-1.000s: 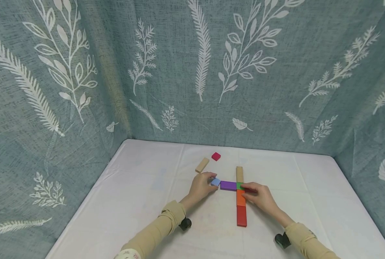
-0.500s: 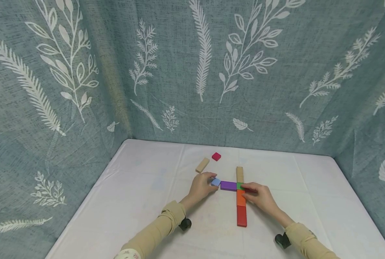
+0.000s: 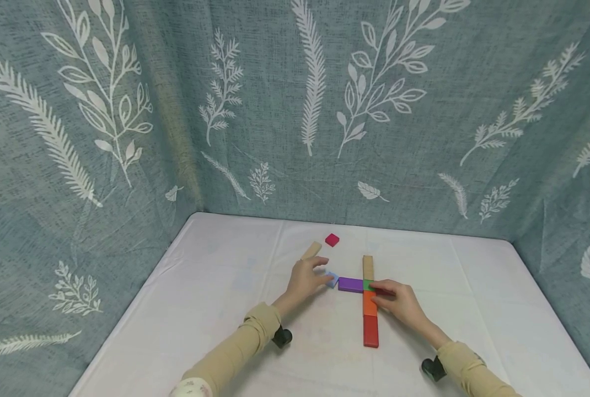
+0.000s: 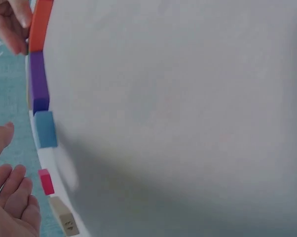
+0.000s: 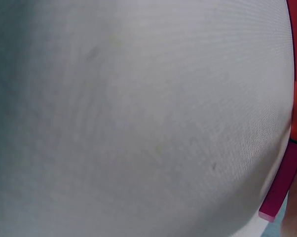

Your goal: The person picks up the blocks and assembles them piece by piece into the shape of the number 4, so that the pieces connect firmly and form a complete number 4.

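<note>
My left hand (image 3: 302, 278) is just left of a small light blue block (image 3: 332, 280), thumb and fingers spread; in the left wrist view the light blue block (image 4: 46, 129) sits apart from them. Right of it lies a purple block (image 3: 350, 284), which meets a small green block (image 3: 366, 284). A wooden block (image 3: 368, 267) extends behind the green one, with an orange block (image 3: 369, 303) and a red block (image 3: 370, 331) in front. My right hand (image 3: 401, 303) pinches a magenta block (image 5: 281, 182) on the green block's right side, its fingers partly covering both.
A small crimson block (image 3: 332, 240) lies toward the back of the white-covered table (image 3: 225, 264). Near it a loose wooden block (image 3: 312, 250) is partly hidden behind my left hand. A patterned curtain (image 3: 285, 187) borders the table's back and sides.
My left hand has let go of the light blue block, its fingers parting and drawing slightly back to the left. The right hand and the joined blocks stay where they were.
</note>
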`<state>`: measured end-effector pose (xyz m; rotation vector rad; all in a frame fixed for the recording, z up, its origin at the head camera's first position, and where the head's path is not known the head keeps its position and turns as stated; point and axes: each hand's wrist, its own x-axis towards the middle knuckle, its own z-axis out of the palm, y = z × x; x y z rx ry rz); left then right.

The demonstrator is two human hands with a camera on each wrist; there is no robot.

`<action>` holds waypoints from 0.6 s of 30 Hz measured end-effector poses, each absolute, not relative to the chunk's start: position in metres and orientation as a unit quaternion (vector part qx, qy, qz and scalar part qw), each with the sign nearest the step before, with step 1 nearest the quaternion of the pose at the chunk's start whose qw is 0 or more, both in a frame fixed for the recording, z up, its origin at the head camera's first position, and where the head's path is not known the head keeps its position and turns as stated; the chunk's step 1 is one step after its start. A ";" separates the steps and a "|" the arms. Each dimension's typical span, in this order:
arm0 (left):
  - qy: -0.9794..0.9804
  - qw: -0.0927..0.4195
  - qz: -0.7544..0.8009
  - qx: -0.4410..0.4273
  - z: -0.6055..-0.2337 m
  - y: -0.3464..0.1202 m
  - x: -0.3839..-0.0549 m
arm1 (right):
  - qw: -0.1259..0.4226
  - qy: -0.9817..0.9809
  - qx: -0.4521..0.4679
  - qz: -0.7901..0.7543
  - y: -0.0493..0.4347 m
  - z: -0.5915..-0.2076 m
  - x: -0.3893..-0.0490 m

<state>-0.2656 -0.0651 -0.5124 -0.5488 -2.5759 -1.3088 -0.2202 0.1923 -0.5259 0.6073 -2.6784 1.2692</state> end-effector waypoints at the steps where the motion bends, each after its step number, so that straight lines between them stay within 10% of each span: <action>1: -0.871 0.102 -0.445 -0.183 -0.511 -0.066 -0.267 | 0.058 -0.884 0.201 0.419 0.192 -0.526 -0.220; 18: -0.859 0.144 -0.477 -0.119 -0.463 -0.084 -0.307 | 0.055 -0.884 0.202 0.418 0.193 -0.524 -0.221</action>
